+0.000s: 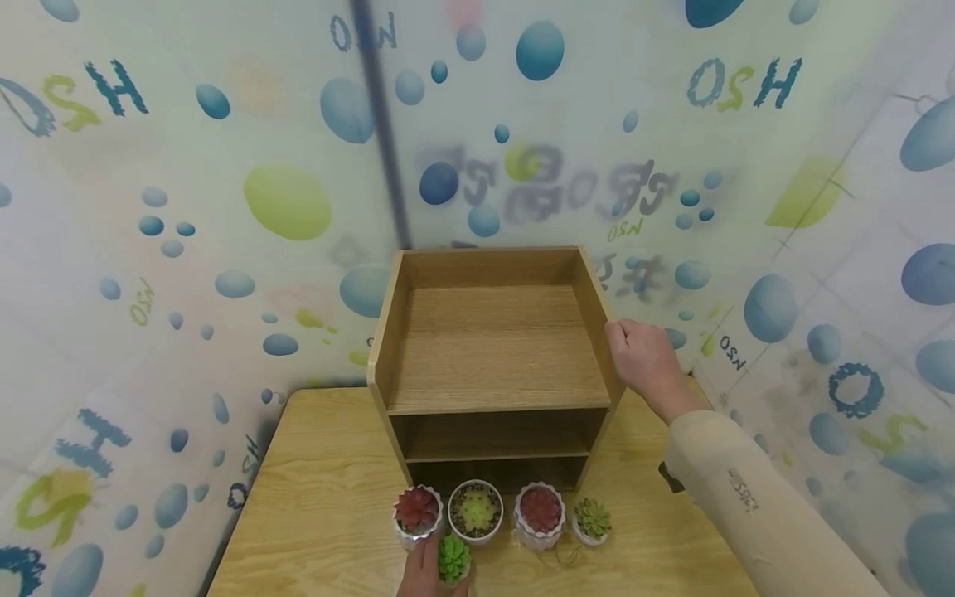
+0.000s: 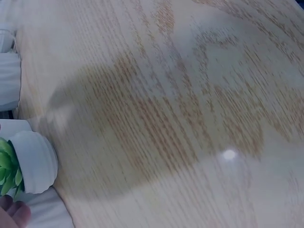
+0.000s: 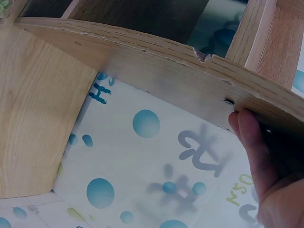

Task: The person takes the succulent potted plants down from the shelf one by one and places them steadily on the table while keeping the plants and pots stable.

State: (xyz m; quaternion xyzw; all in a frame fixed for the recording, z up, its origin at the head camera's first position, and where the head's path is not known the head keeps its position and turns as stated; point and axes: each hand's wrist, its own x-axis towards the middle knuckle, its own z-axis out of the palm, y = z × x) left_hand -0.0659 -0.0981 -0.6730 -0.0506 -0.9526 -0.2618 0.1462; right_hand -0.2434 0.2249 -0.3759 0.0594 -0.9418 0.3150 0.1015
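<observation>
Low in the head view, my left hand (image 1: 423,572) holds a small potted bright-green succulent (image 1: 453,559), fingers on its left side and thumb at its lower right. Its white pot (image 2: 37,161) shows at the left wrist view's edge, beside the fingertips (image 2: 19,213). A wooden shelf unit (image 1: 496,348) stands on the table, its top deck and lower compartments facing me. Against its right side panel is my right hand (image 1: 647,361). In the right wrist view, fingertips (image 3: 247,121) touch the panel's outer face; the other fingers are hidden.
Before the shelf stand a dark-red succulent (image 1: 416,508), a yellow-green cactus-like plant (image 1: 476,509), a reddish plant (image 1: 540,508) and a small green succulent (image 1: 593,518), all in white pots. The wooden table (image 1: 321,473) meets patterned walls (image 1: 224,166). A dark object (image 1: 670,478) lies beside the right sleeve.
</observation>
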